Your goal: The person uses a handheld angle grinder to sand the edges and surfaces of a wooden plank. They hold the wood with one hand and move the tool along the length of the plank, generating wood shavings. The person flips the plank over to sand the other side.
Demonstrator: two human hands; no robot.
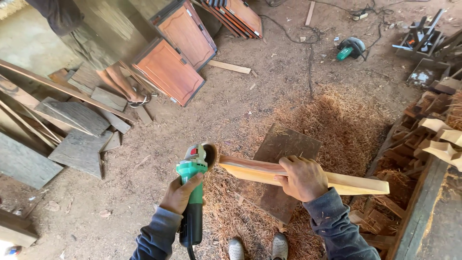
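Two hands work: left hand (180, 192) fingers grip a green angle grinder (194, 185), right hand (302, 178) fingers clasp a shaped wooden piece (356, 184).

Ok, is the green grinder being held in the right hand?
No, the green grinder is gripped by the left hand, while the right hand holds the pale wooden piece.

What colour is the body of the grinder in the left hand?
Green, with a black rear grip, on the grinder held by the left hand; the head view shows it.
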